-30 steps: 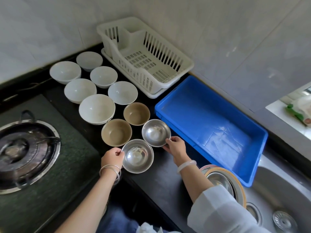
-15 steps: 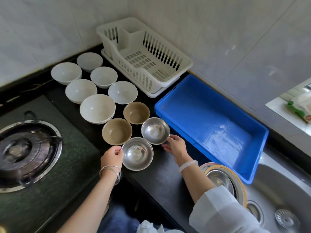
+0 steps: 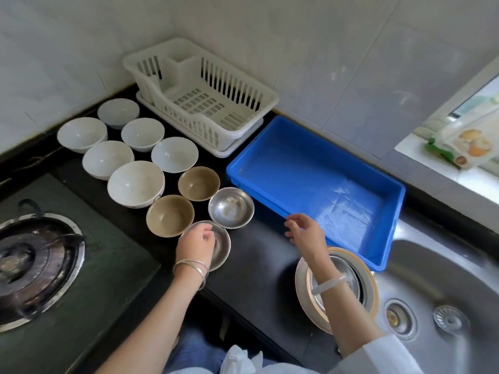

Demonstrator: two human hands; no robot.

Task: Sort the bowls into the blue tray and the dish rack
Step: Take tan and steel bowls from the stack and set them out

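We see the left hand (image 3: 195,245) lying over the near steel bowl (image 3: 222,251), which sits on the black counter (image 3: 256,263) at the 6 o'clock end of the bowl cluster. Its fingers curl down at the bowl's 12 o'clock rim, yet we cannot tell whether they clamp the metal or only rest on it. The right hand (image 3: 305,233) hangs above the counter at that bowl's 3 o'clock, its fingers loosely spread and slightly bent, holding and touching nothing, with the fingertips pointing toward 10 o'clock. Just beside the near bowl, at its 1 o'clock, stands the far steel bowl (image 3: 231,207). The tan bowls (image 3: 170,215) stand at its 9 and 11 o'clock, with the white bowls (image 3: 135,183) beyond them toward 10 o'clock. The blue tray (image 3: 310,171), its floor bare, lies at the right hand's 1 o'clock, and the dish rack (image 3: 205,98) stands against the wall at the tray's 10 o'clock.
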